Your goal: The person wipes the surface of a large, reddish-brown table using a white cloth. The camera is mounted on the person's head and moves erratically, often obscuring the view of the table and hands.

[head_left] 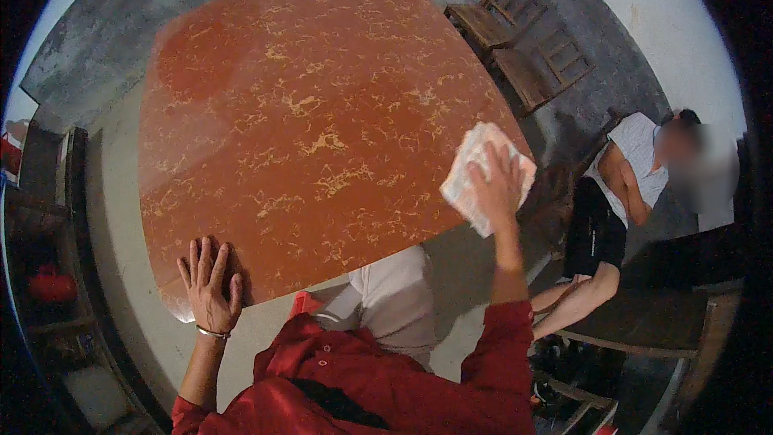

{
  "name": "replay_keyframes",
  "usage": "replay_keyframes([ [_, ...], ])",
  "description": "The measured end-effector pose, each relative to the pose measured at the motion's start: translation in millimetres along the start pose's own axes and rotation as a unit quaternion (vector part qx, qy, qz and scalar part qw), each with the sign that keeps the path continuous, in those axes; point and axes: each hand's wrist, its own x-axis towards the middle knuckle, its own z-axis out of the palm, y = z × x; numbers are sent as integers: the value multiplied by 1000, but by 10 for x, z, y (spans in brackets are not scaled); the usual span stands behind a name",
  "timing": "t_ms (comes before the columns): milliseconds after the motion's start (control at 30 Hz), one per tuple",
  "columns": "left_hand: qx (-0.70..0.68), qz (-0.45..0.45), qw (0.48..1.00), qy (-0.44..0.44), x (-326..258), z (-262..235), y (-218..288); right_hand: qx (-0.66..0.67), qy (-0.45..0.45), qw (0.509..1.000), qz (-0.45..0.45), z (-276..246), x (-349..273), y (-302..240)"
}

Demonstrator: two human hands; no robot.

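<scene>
A large table (346, 137) with a glossy reddish-brown top and yellow marbled veins fills the middle of the view. My left hand (211, 278) lies flat at its near left corner, fingers spread and nothing in them; a bangle is on that wrist. At the near right corner my right hand (495, 181) holds a pale cloth (467, 173) with pinkish patches, palm down and fingers spread over it. The cloth covers the corner and part of it reaches past the table's edge. What lies under the cloth is hidden.
Two wooden chairs (535, 72) stand beyond the table's right side. A person (604, 201) with folded arms sits at the right. Dark shelving (80, 234) with a red item (52, 283) runs along the left. A wooden bench (644, 338) is at the lower right.
</scene>
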Motion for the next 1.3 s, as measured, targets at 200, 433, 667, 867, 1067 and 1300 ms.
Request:
replay_keyframes([
  [200, -4, 11, 1000, 9, 30, 19, 3, -6, 16, 994, 112, 103, 1017, 269],
  [433, -10, 2, 1000, 10, 54, -18, 14, 130, 20, 966, -222, 355, 857, -1200],
  [667, -11, 0, 1000, 5, 20, 1, -11, 94, -41, 952, -288, -120, -491, -1116],
  [867, -19, 0, 1000, -1, 12, -18, 38, 4, -28, 1000, -10, -79, 200, 25],
  [1067, -16, 10, 1000, 2, 64, -20, 34, 7, -10, 995, 102, 180, 1343, -63],
  [1300, -8, 1, 1000, 7, 40, -23, -6, 165, 2, 931, -327, 289, 672, -1841],
])
